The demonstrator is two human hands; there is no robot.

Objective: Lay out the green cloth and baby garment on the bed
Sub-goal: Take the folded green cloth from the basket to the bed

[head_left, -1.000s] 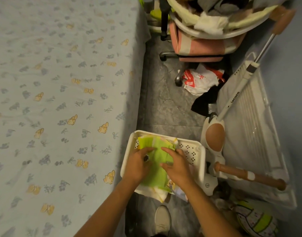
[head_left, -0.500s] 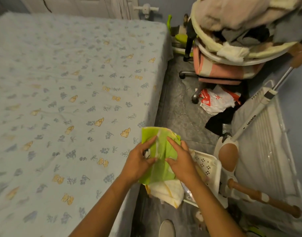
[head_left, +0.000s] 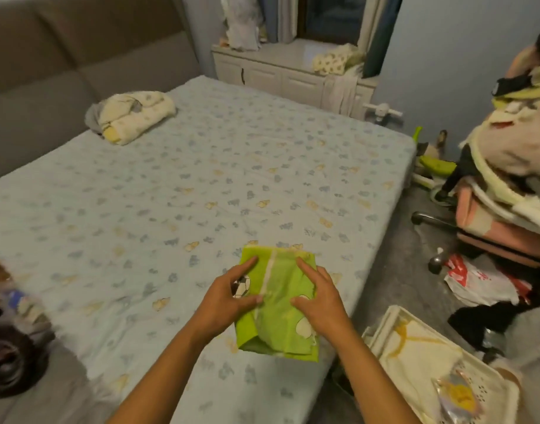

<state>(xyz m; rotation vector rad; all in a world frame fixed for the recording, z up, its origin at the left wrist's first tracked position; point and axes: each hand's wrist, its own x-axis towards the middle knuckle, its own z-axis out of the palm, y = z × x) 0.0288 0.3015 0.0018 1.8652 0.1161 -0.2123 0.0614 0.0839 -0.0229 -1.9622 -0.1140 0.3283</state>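
A folded bright green cloth (head_left: 278, 325) with a white stripe and football prints lies on the bed (head_left: 201, 194), near its right edge. My left hand (head_left: 229, 296) grips its left side, thumb on top. My right hand (head_left: 319, 296) holds its right side, fingers spread over the fabric. A cream and yellow garment (head_left: 415, 359) lies in the white basket (head_left: 382, 325) on the floor to the right. I cannot tell which piece is the baby garment.
A rolled cream blanket (head_left: 134, 116) sits near the grey headboard (head_left: 63, 71). Dark items (head_left: 8, 356) rest at the bed's left edge. A chair piled with clothes (head_left: 507, 179) and a plastic bag (head_left: 483, 280) crowd the floor on the right.
The green cloth has been lifted out of the basket and carried left onto the bed, held in both hands. The view has swung up over the whole bed.
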